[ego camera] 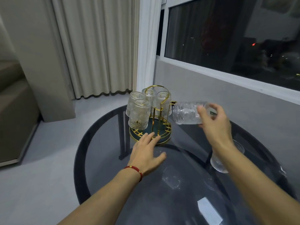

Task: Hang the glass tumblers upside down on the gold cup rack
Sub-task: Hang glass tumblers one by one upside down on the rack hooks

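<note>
The gold cup rack stands on its round dark-green tray at the far side of the dark glass table. Several patterned glass tumblers hang upside down on it; the nearest one is at the front left. My right hand holds another tumbler tipped on its side just right of the rack, mouth toward the rack. My left hand lies flat with fingers spread, fingertips touching the tray's front rim. One more tumbler stands on the table, partly hidden behind my right forearm.
A window ledge and grey wall run along the right, close behind the table. Pale curtains hang behind the rack. A sofa edge sits at far left. Reflections of glasses show in the tabletop.
</note>
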